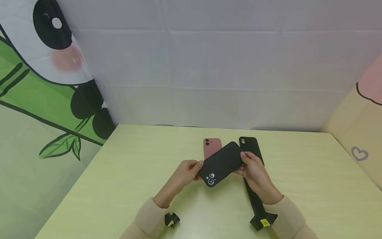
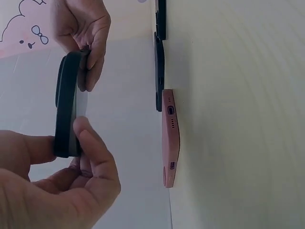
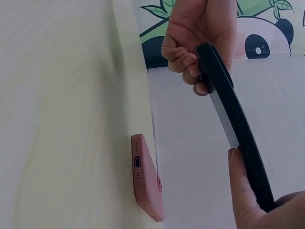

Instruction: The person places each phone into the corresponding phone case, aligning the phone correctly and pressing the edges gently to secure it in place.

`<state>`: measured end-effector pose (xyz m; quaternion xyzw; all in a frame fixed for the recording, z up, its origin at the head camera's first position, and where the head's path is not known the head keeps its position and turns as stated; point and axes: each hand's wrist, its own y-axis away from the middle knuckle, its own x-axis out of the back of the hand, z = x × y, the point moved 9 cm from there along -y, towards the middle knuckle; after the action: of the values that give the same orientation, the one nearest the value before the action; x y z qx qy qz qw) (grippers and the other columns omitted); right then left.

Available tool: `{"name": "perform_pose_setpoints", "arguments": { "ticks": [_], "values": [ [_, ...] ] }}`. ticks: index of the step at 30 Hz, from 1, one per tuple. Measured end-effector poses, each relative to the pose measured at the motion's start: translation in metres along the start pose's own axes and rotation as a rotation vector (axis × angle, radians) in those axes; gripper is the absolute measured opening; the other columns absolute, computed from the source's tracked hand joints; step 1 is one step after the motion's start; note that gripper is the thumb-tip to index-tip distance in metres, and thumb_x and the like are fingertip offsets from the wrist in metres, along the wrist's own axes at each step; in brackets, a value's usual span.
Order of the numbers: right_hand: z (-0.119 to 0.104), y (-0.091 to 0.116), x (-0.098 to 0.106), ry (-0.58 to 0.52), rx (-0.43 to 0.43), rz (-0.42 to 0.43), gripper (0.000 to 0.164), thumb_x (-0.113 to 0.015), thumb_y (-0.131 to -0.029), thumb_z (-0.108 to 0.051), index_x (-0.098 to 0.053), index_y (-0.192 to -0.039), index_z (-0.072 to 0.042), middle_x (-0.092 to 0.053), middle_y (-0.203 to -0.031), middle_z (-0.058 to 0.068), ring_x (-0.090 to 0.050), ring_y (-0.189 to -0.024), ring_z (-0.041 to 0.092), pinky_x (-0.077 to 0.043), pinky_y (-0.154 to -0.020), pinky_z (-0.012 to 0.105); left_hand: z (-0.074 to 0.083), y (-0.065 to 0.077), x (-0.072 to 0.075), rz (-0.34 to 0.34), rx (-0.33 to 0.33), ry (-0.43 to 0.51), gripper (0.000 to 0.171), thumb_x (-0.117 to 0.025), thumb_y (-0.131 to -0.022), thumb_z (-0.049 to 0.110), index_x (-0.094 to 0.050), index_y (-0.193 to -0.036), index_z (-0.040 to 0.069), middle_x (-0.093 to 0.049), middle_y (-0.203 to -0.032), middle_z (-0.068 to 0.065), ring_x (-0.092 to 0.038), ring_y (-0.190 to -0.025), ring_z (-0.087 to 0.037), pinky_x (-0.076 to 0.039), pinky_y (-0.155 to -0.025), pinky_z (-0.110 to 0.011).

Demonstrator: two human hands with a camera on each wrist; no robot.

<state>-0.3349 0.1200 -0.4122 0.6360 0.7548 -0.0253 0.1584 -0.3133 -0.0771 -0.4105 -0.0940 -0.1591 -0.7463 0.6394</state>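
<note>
Both hands hold a black phone [image 1: 221,163] up over the table, tilted, with its back and two silver-ringed lenses facing the head camera. My left hand [image 1: 187,172] pinches its lower left end between thumb and fingers. At the opposite end, my right hand [image 1: 257,174] grips the upper right corner, thumb on the back. Both wrist views catch the black phone [image 2: 66,105] edge-on, with a pale strip along its inner side [image 3: 224,117]. Behind it a pink phone [image 1: 212,146] lies on the table, partly covered in the head view.
Another black phone [image 1: 250,144] lies behind my right hand, lens end away from me. A long flat black thing [image 1: 253,197] extends below that hand toward the wrist camera [image 1: 263,221]. The pale yellow table [image 1: 131,172] meets a grey cloth backdrop [image 1: 209,106].
</note>
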Motion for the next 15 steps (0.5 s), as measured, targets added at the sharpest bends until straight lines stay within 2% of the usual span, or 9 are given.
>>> {"name": "perform_pose_setpoints", "arguments": {
  "ticks": [6, 12, 15],
  "values": [
    [0.000, 0.002, -0.005, -0.026, 0.004, -0.030, 0.024, -0.035, -0.100, -0.018, -0.037, -0.114, 0.001, -0.058, -0.088, -0.001, -0.065, -0.073, 0.013, -0.053, -0.073, 0.031, -0.002, -0.004, 0.012, 0.119, -0.019, 0.015, 0.037, -0.048, -0.095, 0.032, -0.065, -0.095, 0.000, -0.056, -0.070, -0.002, -0.053, -0.064, -0.012, -0.048, -0.063, -0.026],
    [0.001, 0.003, -0.010, -0.028, 0.002, -0.066, 0.014, -0.040, -0.098, -0.018, -0.041, -0.103, -0.004, -0.054, -0.092, 0.001, -0.065, -0.076, 0.014, -0.054, -0.075, 0.034, 0.000, -0.006, 0.027, 0.266, -0.046, -0.049, 0.035, -0.049, -0.095, 0.032, -0.067, -0.083, 0.005, -0.054, -0.062, 0.000, -0.052, -0.059, -0.012, -0.042, -0.055, -0.023],
    [0.001, 0.004, -0.013, -0.018, 0.009, -0.095, 0.010, -0.044, -0.097, -0.017, -0.043, -0.097, -0.006, -0.053, -0.093, 0.002, -0.066, -0.078, 0.013, -0.054, -0.076, 0.033, -0.001, -0.006, 0.033, 0.318, -0.056, -0.089, 0.036, -0.049, -0.095, 0.031, -0.067, -0.077, 0.005, -0.052, -0.059, 0.001, -0.049, -0.056, -0.012, -0.040, -0.052, -0.023]
  ]
}}
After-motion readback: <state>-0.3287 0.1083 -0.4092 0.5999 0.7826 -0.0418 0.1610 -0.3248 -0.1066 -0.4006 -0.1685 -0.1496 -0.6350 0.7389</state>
